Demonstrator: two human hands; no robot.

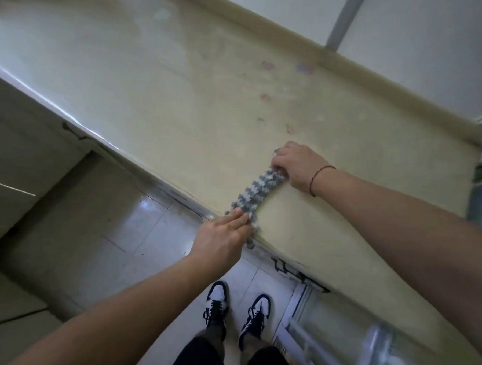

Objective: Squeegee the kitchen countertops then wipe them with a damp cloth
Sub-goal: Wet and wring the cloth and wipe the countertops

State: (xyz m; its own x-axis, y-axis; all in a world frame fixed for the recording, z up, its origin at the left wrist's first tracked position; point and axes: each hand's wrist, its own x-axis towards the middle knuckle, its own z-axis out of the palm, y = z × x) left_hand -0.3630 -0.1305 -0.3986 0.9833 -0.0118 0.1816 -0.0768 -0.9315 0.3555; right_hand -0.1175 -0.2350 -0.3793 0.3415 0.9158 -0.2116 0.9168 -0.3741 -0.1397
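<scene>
The bench [173, 82] is pale yellow-cream with faint pink and red smudges. The cloth [258, 191] is mottled grey and white — the shoes [216, 300] black and white, the floor tiles [141, 229] glossy white.

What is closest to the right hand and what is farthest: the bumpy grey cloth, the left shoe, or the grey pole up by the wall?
Head view, nearest first:
1. The grey cloth: the right hand grips its far end on the countertop.
2. The left shoe: down on the floor, below the counter edge.
3. The grey pole: up at the wall, behind the counter's back lip.
</scene>
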